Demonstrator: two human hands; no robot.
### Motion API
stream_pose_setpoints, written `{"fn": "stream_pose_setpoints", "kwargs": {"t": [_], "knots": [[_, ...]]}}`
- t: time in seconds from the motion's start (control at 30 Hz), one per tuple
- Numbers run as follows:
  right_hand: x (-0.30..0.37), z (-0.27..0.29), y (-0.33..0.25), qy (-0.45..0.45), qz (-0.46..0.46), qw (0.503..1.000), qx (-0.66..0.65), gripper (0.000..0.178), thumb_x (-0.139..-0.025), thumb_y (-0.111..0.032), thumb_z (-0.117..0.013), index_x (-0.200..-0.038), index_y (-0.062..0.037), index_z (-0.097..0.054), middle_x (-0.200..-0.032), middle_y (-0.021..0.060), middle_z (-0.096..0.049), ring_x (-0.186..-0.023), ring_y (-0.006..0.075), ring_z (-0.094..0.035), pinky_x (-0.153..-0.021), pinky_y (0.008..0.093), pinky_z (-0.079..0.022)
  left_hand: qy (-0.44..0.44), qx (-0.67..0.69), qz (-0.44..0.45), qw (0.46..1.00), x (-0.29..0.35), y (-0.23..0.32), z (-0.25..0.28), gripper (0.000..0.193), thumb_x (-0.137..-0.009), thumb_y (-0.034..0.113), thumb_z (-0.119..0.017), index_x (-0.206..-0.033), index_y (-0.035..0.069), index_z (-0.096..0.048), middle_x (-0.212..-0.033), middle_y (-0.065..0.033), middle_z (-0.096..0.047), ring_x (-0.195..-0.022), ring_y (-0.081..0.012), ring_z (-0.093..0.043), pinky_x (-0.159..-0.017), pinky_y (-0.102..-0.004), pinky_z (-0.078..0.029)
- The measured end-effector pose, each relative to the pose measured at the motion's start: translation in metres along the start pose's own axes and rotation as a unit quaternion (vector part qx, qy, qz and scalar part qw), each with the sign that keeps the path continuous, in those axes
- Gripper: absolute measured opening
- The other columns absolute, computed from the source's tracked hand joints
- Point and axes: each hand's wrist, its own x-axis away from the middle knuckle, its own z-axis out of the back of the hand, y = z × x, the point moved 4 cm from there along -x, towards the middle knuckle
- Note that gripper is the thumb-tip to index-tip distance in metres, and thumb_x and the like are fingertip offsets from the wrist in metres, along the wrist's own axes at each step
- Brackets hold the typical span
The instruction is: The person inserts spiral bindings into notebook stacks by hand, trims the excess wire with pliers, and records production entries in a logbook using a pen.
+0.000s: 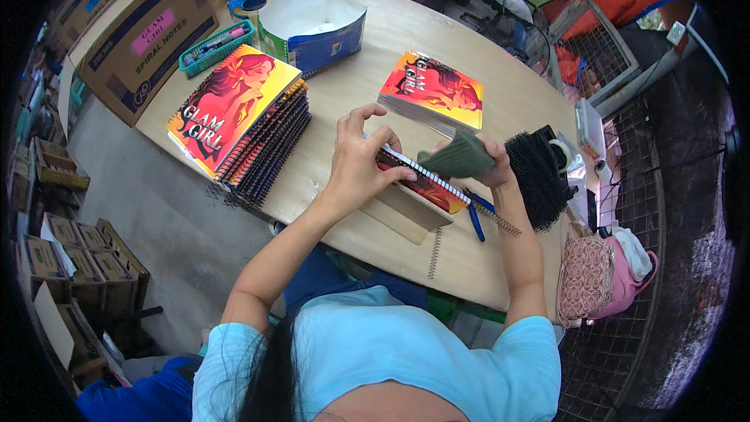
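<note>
My left hand (pixel 361 160) grips the far left end of an unbound notebook (pixel 447 197), thumb and fingers pinching its punched edge. The notebook stands on its side, with a red and yellow cover and a brown board back. Fingers of my right hand (pixel 497 166) are closed round a folded dark green cloth (pixel 459 158) at the notebook's right end. A black spiral coil (pixel 504 221) sticks out from that end, below my right hand. Near it lies a blue pen-like tool (pixel 476 223). One loose coil (pixel 435 254) rests by the table's near edge.
A tall stack of spiral notebooks (pixel 242 113) stands left, a lower stack of covered pads (pixel 433 94) beyond my hands. A black pile of coils (pixel 535 180) sits right. Behind are a cut-open box (pixel 312 27), a green basket (pixel 217 47) and a carton (pixel 148 39).
</note>
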Motion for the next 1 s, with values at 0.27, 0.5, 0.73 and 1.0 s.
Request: {"fn": "stream_pose_setpoints", "kwargs": {"t": [0.27, 0.5, 0.73, 1.0], "knots": [[-0.009, -0.019, -0.017, 0.015, 0.039, 0.998, -0.043, 0.047, -0.088, -0.039, -0.056, -0.097, 0.0062, -0.066, -0.101, 0.0125, -0.066, -0.089, 0.0175, -0.06, -0.082, 0.0298, -0.046, -0.063, 0.226, 0.138, 0.962, 0.004, -0.04, -0.001, 0.04, -0.067, 0.018, -0.082, -0.091, 0.005, -0.053, -0.085, -0.0046, -0.056, -0.078, -0.0123, -0.054, -0.066, -0.0259, -0.043], [-0.026, -0.014, -0.008, -0.023, 0.014, 0.989, 0.147, 0.054, -0.084, -0.045, -0.055, -0.1, 0.0047, -0.067, -0.094, 0.0151, -0.068, -0.091, 0.0195, -0.063, -0.078, 0.0313, -0.049, -0.025, 0.233, 0.123, 0.964, 0.012, -0.042, -0.006, 0.038, -0.07, 0.015, -0.081, -0.089, 0.003, -0.05, -0.073, -0.0046, -0.054, -0.062, -0.01, -0.054, -0.056, -0.0257, -0.043], [-0.045, -0.016, -0.014, -0.006, -0.008, 0.984, 0.177, 0.053, -0.086, -0.046, -0.055, -0.102, 0.0035, -0.066, -0.094, 0.0129, -0.068, -0.084, 0.0198, -0.063, -0.075, 0.0325, -0.05, -0.032, 0.262, 0.146, 0.953, 0.011, -0.046, -0.008, 0.044, -0.067, 0.014, -0.083, -0.093, 0.004, -0.048, -0.073, -0.0046, -0.054, -0.062, -0.0106, -0.053, -0.057, -0.0261, -0.044], [-0.061, -0.026, -0.012, 0.007, -0.017, 0.97, 0.244, 0.042, -0.09, -0.036, -0.055, -0.097, 0.0036, -0.067, -0.091, 0.0085, -0.069, -0.085, 0.016, -0.062, -0.075, 0.0287, -0.047, 0.012, 0.408, 0.122, 0.905, 0.013, -0.063, -0.009, 0.042, -0.072, 0.007, -0.079, -0.101, 0.004, -0.048, -0.093, -0.0027, -0.051, -0.087, -0.0096, -0.051, -0.078, -0.0248, -0.046]]}}
